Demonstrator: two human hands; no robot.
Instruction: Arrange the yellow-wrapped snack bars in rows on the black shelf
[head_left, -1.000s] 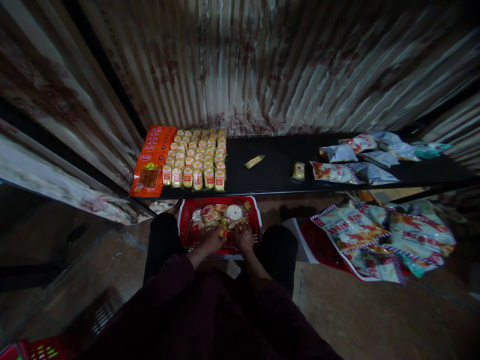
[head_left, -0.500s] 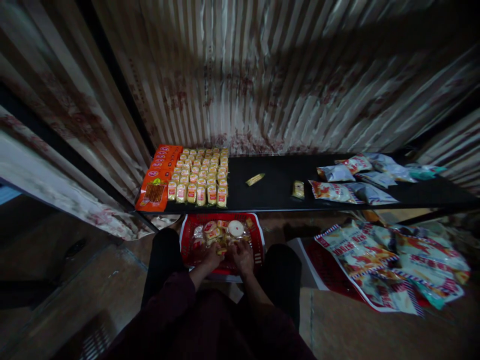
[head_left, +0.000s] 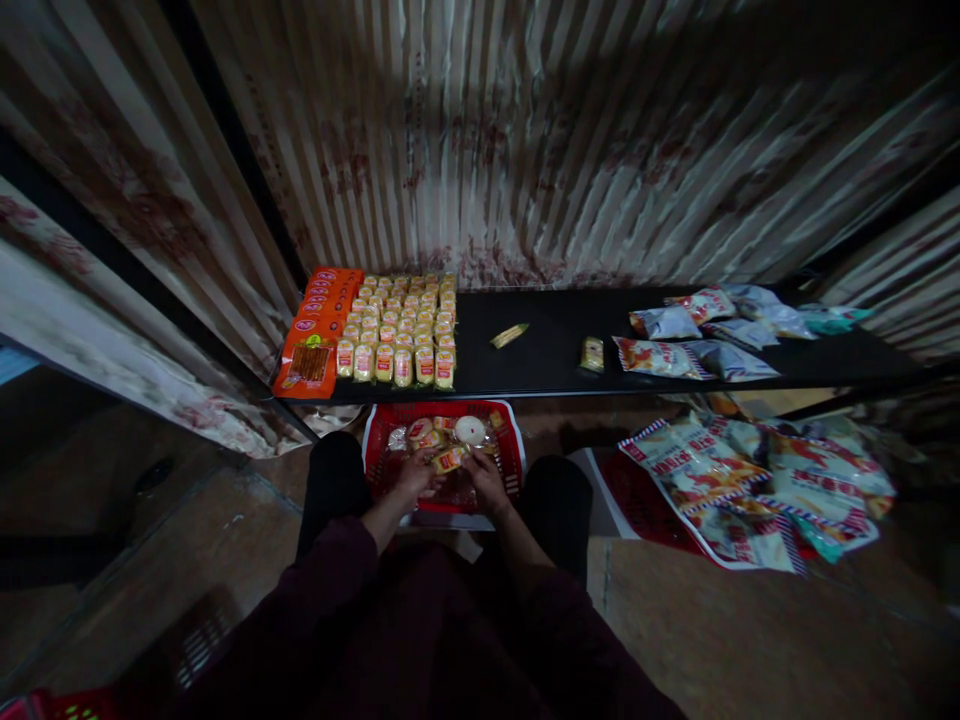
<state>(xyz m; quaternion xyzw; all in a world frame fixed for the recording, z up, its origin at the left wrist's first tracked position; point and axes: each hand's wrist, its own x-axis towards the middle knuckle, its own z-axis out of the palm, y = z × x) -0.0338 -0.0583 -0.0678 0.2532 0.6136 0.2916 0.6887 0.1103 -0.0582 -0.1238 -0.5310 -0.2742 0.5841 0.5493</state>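
Observation:
Between my knees stands a red basket (head_left: 513,440) with small wrapped snacks inside, among them a round white-topped pack (head_left: 470,430). Over it, my left hand (head_left: 417,474) and my right hand (head_left: 486,476) grip a yellow packaged snack cake (head_left: 448,460) from its two ends. The pack's red label faces up. On the black shelf (head_left: 525,372) just ahead, similar yellow snack cakes (head_left: 402,340) stand in tight rows. Orange snack packets (head_left: 309,350) overlap along their left side.
Two loose packs, a slim one (head_left: 509,336) and a small gold one (head_left: 592,354), lie mid-shelf. Silvery snack bags (head_left: 724,358) rest farther right. On the floor at right, a second red basket (head_left: 637,500) overflows with large printed bags (head_left: 705,470). A curtain (head_left: 480,150) hangs behind.
My hands have come up from among the basket's contents, and the yellow snack cake now shows plainly between them. The view has tilted slightly, shifting the shelf up.

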